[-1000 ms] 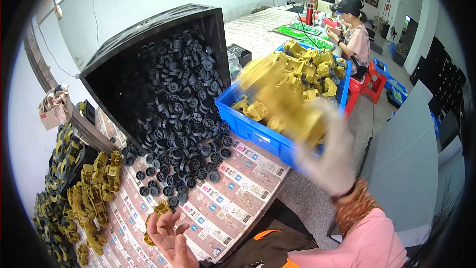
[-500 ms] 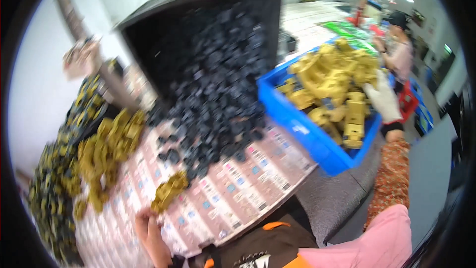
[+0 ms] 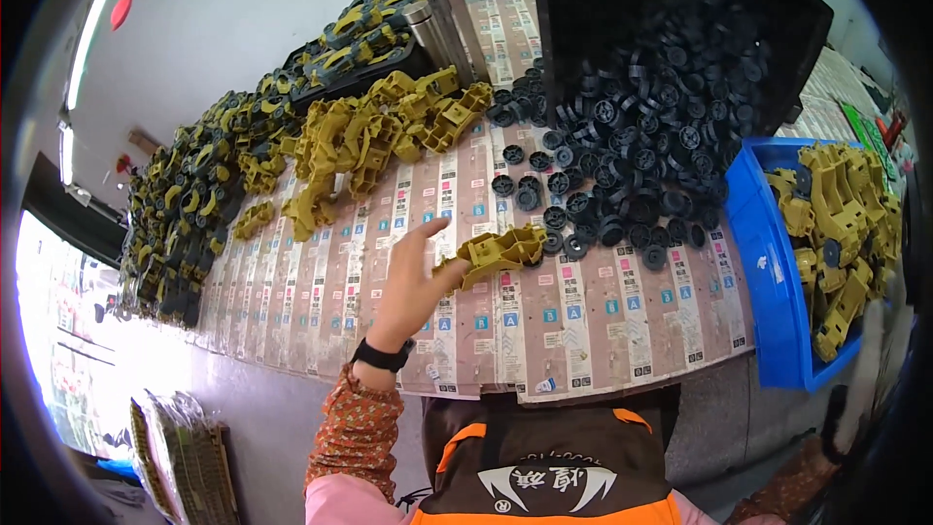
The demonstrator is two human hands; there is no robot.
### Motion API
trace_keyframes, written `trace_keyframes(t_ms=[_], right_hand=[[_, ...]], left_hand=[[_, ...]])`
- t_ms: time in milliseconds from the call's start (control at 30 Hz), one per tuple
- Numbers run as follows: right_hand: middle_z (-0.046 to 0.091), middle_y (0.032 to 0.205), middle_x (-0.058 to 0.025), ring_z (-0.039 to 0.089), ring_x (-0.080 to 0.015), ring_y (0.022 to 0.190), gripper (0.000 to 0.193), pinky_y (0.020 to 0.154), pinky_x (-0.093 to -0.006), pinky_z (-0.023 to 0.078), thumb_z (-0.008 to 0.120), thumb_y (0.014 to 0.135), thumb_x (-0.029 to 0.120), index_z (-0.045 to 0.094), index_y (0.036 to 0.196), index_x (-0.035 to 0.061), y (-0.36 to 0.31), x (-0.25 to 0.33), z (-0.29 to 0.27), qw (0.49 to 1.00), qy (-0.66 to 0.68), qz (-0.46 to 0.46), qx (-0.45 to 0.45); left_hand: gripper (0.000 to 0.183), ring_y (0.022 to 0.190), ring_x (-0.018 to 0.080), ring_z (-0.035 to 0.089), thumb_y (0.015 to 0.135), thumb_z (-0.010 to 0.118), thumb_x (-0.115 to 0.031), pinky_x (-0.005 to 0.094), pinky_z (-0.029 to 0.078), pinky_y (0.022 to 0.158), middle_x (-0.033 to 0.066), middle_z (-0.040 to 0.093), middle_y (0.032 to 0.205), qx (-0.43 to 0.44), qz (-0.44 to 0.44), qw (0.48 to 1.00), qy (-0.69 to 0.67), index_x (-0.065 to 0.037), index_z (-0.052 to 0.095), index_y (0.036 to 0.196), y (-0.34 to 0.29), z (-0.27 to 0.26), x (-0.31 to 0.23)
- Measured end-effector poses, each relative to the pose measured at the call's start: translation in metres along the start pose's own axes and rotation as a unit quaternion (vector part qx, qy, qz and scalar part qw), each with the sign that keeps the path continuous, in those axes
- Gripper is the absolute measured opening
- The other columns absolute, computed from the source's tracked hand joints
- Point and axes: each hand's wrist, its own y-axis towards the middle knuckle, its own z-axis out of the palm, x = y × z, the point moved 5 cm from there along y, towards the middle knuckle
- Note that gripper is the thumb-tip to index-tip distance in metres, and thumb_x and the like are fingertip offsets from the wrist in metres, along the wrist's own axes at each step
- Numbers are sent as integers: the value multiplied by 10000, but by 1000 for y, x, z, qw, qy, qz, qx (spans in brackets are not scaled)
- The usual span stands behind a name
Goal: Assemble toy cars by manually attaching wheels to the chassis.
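My left hand (image 3: 416, 277) is over the table with finger and thumb spread apart. Its thumb reaches the left end of a yellow plastic toy-car body (image 3: 501, 252), which lies on the tabletop; the hand is not closed round it. Just beyond that piece is a heap of small black toy wheels (image 3: 632, 165), spilling from a tipped black bin (image 3: 812, 15). At the right edge, my right hand (image 3: 880, 345), in a pale glove, is smeared by motion beside a blue crate (image 3: 763, 267) of yellow car bodies (image 3: 841, 199). Its fingers cannot be made out.
More yellow car bodies (image 3: 360, 136) are piled at the back left. Beyond them is a large heap of yellow-and-black assembled pieces (image 3: 185, 199), some in a black tray (image 3: 364, 73). A metal post (image 3: 457, 24) stands at the back. Wrapped flat bundles (image 3: 185, 457) stand on the floor.
The view has swung left and steadied. My right hand has come off the yellow bodies in the blue crate and moved nearer me. My left hand stays beside the single yellow body, fingers now spread.
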Motion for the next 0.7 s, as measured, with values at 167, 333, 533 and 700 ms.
trace_keyframes(t_ms=[167, 333, 533, 700], right_hand=[[593, 1503, -200, 596, -321, 1350, 567, 1057, -434, 508, 675, 891, 46, 602, 1450, -12, -27, 138, 56, 957, 226, -21, 180], [687, 965, -158, 689, -350, 895, 210, 774, -413, 559, 703, 879, 34, 701, 1088, 47, -39, 211, 139, 918, 284, -175, 216], [649, 929, -125, 667, -337, 882, 155, 729, -467, 547, 697, 844, 33, 689, 995, 66, -38, 263, 228, 916, 241, -243, 210], [662, 938, -78, 676, -293, 884, 146, 721, -412, 558, 707, 814, 55, 673, 946, 108, -32, 300, 281, 899, 100, -369, 214]], left_hand=[[767, 1283, 385, 597, 844, 839, -307, 498, 474, 1083, 185, 631, 1350, 72, 79, 980, 167, -183, 514, 1527, 11, 35, -25], [733, 1272, 331, 638, 907, 776, -278, 480, 565, 968, 159, 650, 1327, 116, -56, 991, -36, -186, 445, 1554, 8, 37, -5], [706, 1323, 372, 595, 956, 660, -239, 653, 610, 974, 196, 545, 1474, 64, -186, 743, -639, -91, 387, 1590, -47, 19, -13], [728, 1312, 401, 613, 948, 723, -279, 705, 587, 976, 196, 573, 1454, 81, -227, 696, -676, -105, 400, 1577, -85, 33, -17]])
